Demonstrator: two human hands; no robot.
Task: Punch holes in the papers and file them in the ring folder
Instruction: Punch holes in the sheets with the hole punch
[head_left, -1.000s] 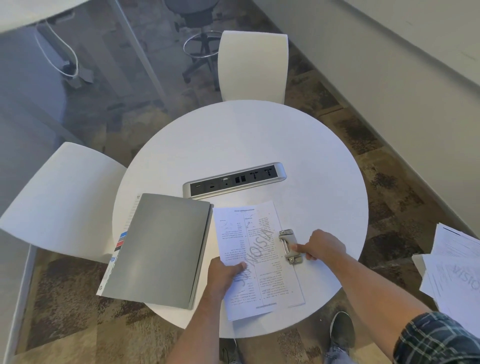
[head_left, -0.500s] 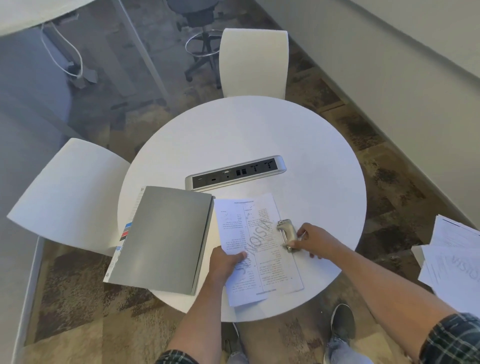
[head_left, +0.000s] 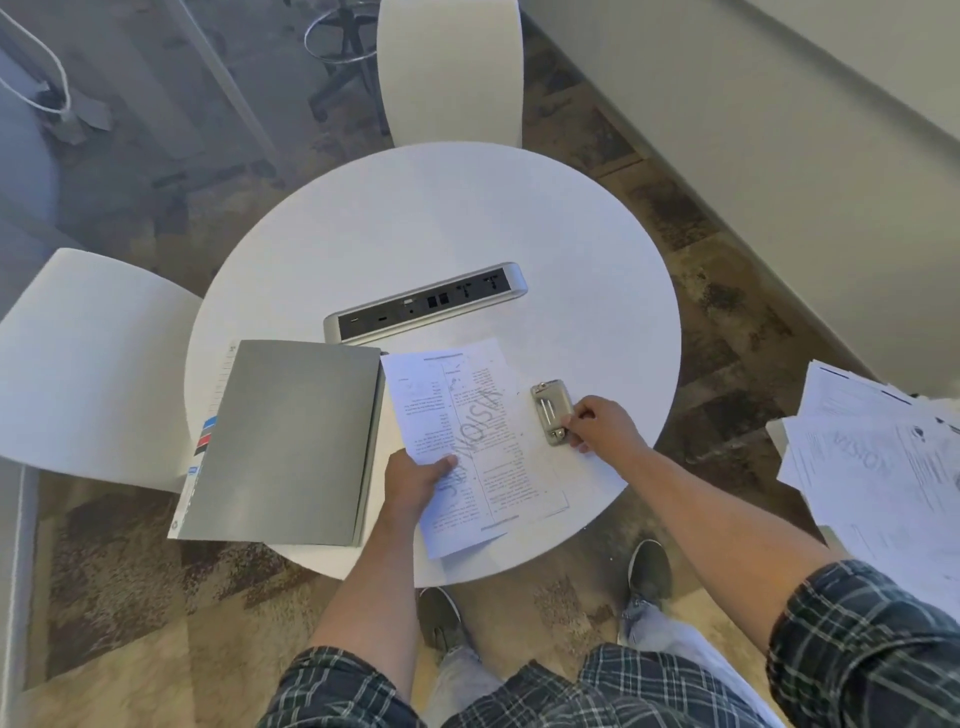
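On the round white worktop (head_left: 571, 249), the left hand (head_left: 415, 480) pinches the printed papers (head_left: 467, 441) by their left edge, thumb on top. The right hand (head_left: 597, 431) grips the near end of the metal hole punch (head_left: 551, 410) at the papers' right edge. The closed grey ring folder (head_left: 285, 441) lies just left of the papers.

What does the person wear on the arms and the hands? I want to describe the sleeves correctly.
Both sleeves are of dark plaid cloth with pale check lines, pushed up so the forearms are bare. The right sleeve ends near the elbow; the left sleeve shows at the bottom edge. The left hand and the right hand wear no gloves; no watch or ring is visible.
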